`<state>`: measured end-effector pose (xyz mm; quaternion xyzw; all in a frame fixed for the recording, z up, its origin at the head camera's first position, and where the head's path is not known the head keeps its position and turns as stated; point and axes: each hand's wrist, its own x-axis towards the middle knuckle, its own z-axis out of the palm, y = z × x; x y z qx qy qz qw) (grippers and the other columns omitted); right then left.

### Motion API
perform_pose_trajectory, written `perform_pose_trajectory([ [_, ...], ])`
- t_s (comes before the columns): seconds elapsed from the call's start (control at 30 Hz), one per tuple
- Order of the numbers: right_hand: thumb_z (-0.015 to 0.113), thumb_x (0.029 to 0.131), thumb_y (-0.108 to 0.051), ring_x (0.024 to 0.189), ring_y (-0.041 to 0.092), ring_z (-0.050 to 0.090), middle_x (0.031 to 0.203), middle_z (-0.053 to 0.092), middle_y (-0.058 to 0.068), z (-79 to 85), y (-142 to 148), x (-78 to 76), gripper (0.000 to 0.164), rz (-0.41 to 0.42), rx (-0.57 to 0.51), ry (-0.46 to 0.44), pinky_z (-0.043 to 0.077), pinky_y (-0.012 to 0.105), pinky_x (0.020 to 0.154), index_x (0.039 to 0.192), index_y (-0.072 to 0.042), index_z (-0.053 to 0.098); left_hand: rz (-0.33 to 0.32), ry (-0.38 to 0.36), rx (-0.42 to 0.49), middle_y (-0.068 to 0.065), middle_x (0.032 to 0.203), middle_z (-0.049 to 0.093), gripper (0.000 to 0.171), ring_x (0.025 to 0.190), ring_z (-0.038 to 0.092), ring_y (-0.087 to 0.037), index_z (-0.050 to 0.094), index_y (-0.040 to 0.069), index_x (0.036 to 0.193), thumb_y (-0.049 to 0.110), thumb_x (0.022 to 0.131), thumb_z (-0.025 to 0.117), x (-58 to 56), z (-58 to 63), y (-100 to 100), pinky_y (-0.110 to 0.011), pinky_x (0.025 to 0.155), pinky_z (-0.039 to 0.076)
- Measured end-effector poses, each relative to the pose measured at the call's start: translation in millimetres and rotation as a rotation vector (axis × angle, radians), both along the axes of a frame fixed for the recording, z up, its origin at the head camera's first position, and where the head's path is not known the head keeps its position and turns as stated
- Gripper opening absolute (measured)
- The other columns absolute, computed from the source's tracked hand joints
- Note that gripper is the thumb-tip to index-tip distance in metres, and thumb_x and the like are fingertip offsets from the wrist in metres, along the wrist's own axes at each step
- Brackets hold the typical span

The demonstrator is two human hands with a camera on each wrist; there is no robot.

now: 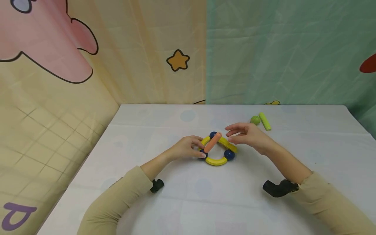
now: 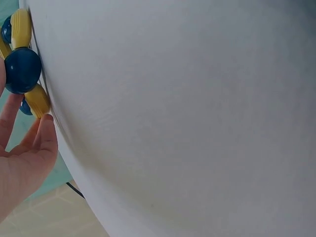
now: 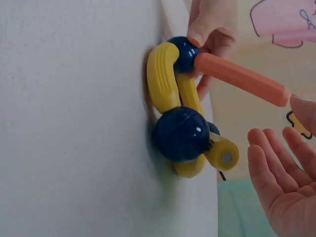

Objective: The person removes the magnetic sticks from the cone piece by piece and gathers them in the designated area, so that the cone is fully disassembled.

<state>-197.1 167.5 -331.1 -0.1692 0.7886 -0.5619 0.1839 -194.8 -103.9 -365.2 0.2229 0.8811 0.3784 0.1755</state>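
A ring of curved yellow pieces (image 1: 216, 162) joined by dark blue balls sits on the table. My left hand (image 1: 188, 147) pinches the leftmost blue ball (image 3: 185, 58) between thumb and fingers. From that ball an orange rod (image 3: 242, 79) rises at a slant, its upper end free. A yellow rod (image 1: 228, 145) tilts up beside the right-hand blue ball (image 3: 182, 134), showing a round metal tip in the right wrist view. My right hand (image 1: 248, 135) hovers right of the orange rod's top, fingers spread and holding nothing. Its thumb tip appears right by the rod's end.
Behind my right hand lie a green ball (image 1: 255, 120) and a light green rod (image 1: 265, 121). A white cloth covers the table (image 1: 188, 202), whose back edge meets a printed curtain (image 1: 147, 58). Black camera mounts (image 1: 279, 188) protrude at both wrists.
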Motion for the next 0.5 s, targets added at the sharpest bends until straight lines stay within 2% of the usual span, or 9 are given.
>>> perform_pose_trajectory([
  [0.2, 0.07, 0.083, -0.009, 0.088, 0.022, 0.063, 0.112, 0.061, 0.019, -5.6, -17, 1.5, 0.046, 0.04, 0.018, 0.054, 0.052, 0.026, 0.077, 0.124, 0.003, 0.054, 0.006, -0.009, -0.002, -0.01, 0.136, 0.049, 0.024, 0.124, 0.045, -0.023, 0.071, 0.009, 0.098, 0.021, 0.078, 0.077, 0.2, -0.2, 0, -0.033, 0.092, 0.045],
  [0.5, 0.071, 0.081, -0.007, 0.085, 0.017, 0.065, 0.104, 0.065, 0.016, -8.1, -33, 3.0, 0.046, 0.006, -0.045, 0.041, 0.053, 0.037, 0.078, 0.122, 0.006, 0.054, 0.013, -0.015, 0.007, -0.011, 0.135, 0.05, 0.024, 0.124, 0.047, -0.025, 0.072, 0.009, 0.098, 0.02, 0.078, 0.077, 0.3, 2.1, 1, -0.037, 0.095, 0.043],
])
